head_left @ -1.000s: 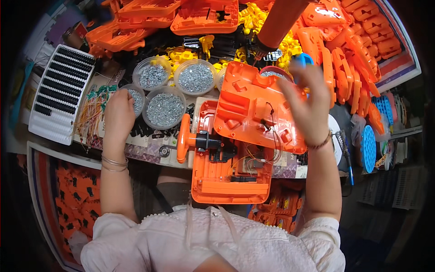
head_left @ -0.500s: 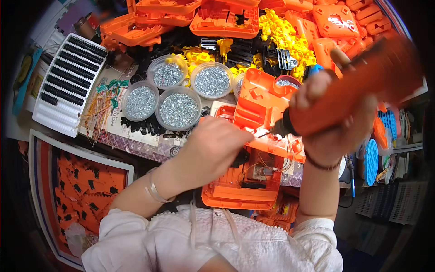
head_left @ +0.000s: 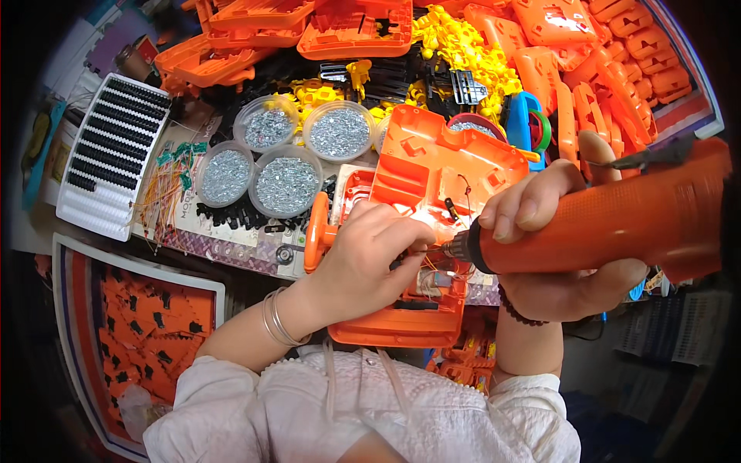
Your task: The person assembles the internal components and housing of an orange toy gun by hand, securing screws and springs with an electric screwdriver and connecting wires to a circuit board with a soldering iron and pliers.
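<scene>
My right hand (head_left: 552, 297) is wrapped round a large orange power screwdriver (head_left: 602, 220), its chuck pointing left over the work. The fingertips of my left hand (head_left: 367, 258) are pinched together at the tip of the bit; whatever sits between them is too small to make out. Under both hands lies an opened orange plastic case: the far half (head_left: 440, 166) holds thin wires and a small black part, while the near half (head_left: 401, 328) rests at the bench edge. Its inside is partly hidden by my left hand. An orange handle-like part (head_left: 316, 231) shows beside my left hand.
Several clear tubs of screws (head_left: 285, 181) stand left of the case. Beyond them lie yellow parts (head_left: 471, 54) and stacked orange shells (head_left: 355, 31). A white tray of black pieces (head_left: 116, 154) and green-ended wires (head_left: 181, 166) are at left, above a bin of orange parts (head_left: 154, 332).
The power screwdriver has come down and lies more level, its chuck nearer my left fingertips. My left hand has shifted slightly, still pinched. The whole view has moved a little.
</scene>
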Demonstrator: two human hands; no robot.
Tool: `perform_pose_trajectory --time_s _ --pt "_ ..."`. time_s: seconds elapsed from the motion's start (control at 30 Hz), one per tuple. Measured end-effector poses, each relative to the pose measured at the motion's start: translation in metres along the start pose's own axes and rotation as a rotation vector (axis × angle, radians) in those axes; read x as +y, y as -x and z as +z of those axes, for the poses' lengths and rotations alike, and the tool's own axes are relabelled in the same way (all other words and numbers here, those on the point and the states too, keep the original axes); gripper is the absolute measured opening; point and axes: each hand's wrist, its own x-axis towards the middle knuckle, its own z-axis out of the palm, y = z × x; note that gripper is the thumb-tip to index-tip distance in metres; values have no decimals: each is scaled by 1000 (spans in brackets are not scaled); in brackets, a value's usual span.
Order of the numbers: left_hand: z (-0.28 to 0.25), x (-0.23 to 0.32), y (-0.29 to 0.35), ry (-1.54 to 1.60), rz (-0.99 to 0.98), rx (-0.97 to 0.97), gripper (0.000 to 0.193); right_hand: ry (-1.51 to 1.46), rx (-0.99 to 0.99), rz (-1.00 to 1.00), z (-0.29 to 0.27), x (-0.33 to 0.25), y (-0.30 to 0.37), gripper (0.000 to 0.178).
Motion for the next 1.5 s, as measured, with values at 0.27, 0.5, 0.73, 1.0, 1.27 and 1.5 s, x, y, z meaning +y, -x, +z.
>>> perform_pose_trajectory --time_s 0.27,0.5,0.73,1.0,1.27,1.5 --pt "-6 -9 -43 -148 72 -252 20 148 -32 -187 -42 -11 -1 92" --pt "2 -16 -74 -340 243 -288 7 188 1 -169 -55 -15 0 89" --pt "-13 -24 -80 -400 271 -684 13 338 137 -122 -61 -16 7 88" --pt "-21 -10 -83 -457 310 -817 11 365 118 -96 -64 -15 7 91" --pt "-6 -8 -86 -641 318 -819 6 405 130 -96 -60 -15 6 92" --pt "34 -34 -69 -263 95 -573 3 453 131 -108 -60 -11 5 92"
